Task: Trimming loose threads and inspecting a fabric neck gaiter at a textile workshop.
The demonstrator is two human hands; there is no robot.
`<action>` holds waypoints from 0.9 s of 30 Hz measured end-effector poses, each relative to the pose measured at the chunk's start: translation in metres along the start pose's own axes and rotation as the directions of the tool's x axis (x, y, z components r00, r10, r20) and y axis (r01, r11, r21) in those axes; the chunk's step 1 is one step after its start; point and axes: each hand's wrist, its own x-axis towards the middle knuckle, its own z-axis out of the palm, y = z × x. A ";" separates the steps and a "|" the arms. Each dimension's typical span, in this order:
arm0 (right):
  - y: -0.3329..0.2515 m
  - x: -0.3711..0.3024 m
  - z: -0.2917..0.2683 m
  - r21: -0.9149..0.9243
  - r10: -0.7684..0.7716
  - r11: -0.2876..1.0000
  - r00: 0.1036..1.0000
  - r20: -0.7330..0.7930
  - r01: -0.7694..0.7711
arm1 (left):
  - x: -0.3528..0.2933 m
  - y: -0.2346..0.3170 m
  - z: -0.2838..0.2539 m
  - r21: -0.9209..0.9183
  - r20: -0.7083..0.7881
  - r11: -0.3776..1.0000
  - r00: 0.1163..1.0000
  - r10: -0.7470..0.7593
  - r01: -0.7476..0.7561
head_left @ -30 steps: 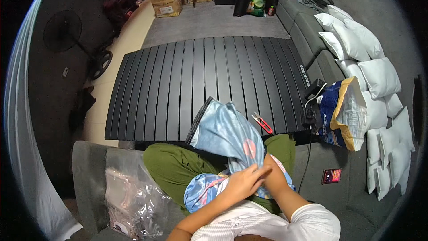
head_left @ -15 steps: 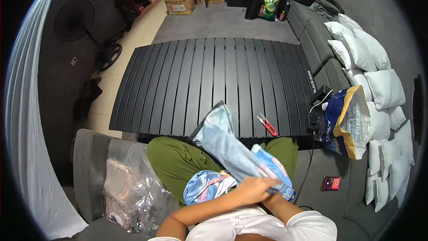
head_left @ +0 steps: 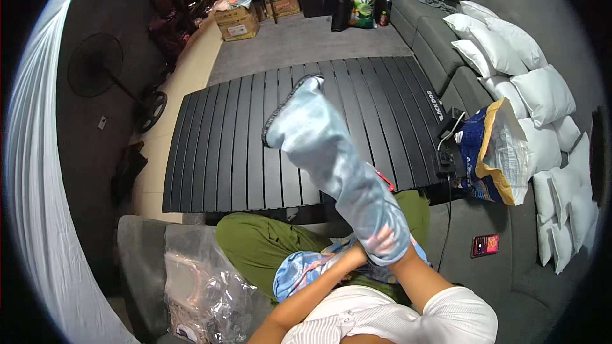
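Observation:
A light blue cloth cover (head_left: 325, 146), showing its pale side and a dark stitched edge at the far end, is drawn over my right forearm (head_left: 424, 274) like a sleeve. My right hand is hidden inside it, above the table. Close to the cover's near opening lies my left hand (head_left: 356, 257), its fingers out of sight behind the cloth. On my lap rests another blue printed cloth piece (head_left: 294, 275). Red thread snips (head_left: 385, 180) lie on the slatted black table (head_left: 217, 153), partly covered by the raised cloth.
White pillows (head_left: 545, 95) are piled along the grey sofa at right. Before them stands an open blue and yellow sack (head_left: 488, 153), beside a black power strip (head_left: 444, 162). A phone (head_left: 486, 246) lies on the seat. At left is a clear plastic bag (head_left: 210, 293) with pinkish contents.
My right arm has pushed into the cloth cover and lifted it forward over the table. The left hand has shifted slightly left, and the view has tilted a little.

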 end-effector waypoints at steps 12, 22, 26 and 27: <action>-0.023 -0.003 -0.019 -0.236 0.767 0.635 0.637 0.079 -0.736 | 0.016 -0.007 -0.095 -0.701 0.354 -0.619 0.926 0.130 0.355; -0.022 -0.012 -0.046 -0.622 0.856 0.509 0.428 0.291 -0.595 | -0.119 -0.007 -0.101 -0.704 0.528 -0.579 0.848 -0.040 0.411; -0.034 -0.023 -0.019 -0.306 0.703 0.704 0.691 0.167 -0.641 | -0.113 0.008 -0.104 -0.694 0.607 -0.559 0.787 -0.114 0.455; -0.053 -0.024 -0.011 -0.242 0.634 0.767 0.759 0.146 -0.594 | -0.106 0.012 -0.102 -0.694 0.622 -0.551 0.772 -0.133 0.464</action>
